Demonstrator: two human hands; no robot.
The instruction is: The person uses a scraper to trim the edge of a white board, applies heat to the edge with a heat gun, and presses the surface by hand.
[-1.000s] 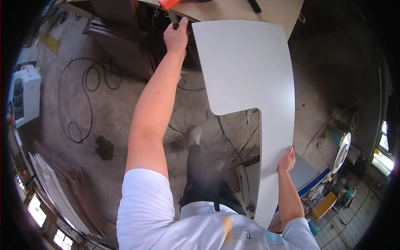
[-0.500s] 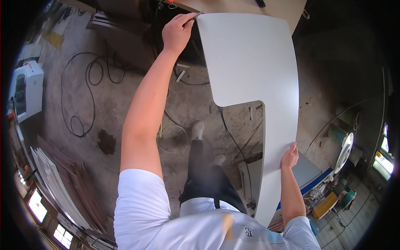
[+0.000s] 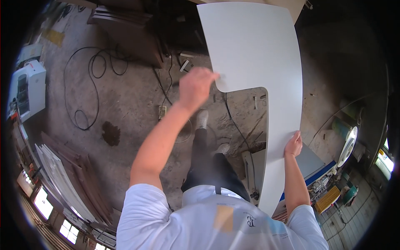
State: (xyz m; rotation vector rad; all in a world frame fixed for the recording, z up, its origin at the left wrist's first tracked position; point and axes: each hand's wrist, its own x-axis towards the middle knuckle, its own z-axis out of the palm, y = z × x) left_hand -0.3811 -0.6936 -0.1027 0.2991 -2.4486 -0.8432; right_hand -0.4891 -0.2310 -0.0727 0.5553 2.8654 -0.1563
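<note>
A large white L-shaped panel point(image 3: 254, 46) runs from the far side down to my body on the right, with a rounded inner corner. On its narrow part, my right hand point(image 3: 293, 143) grips the right-hand edge, fingers closed. My left hand point(image 3: 196, 86), blurred by motion, is curled at the panel's left edge, just above the rounded lower corner of the wide part. Its fingertips reach the edge, where a small smeared greyish shape shows; what they hold cannot be made out.
A tan tabletop point(image 3: 298, 6) lies under the panel's far end. Dark brown boards point(image 3: 125, 35) stand at the far left, more boards point(image 3: 68, 179) lean at the near left. A black cable point(image 3: 96, 89) loops across the floor. A round white fan-like object point(image 3: 348, 146) stands at right.
My left hand has moved from the panel's far left corner down along its left edge toward me; a thin flat strip showed in its fingers earlier. My right hand keeps its grip.
</note>
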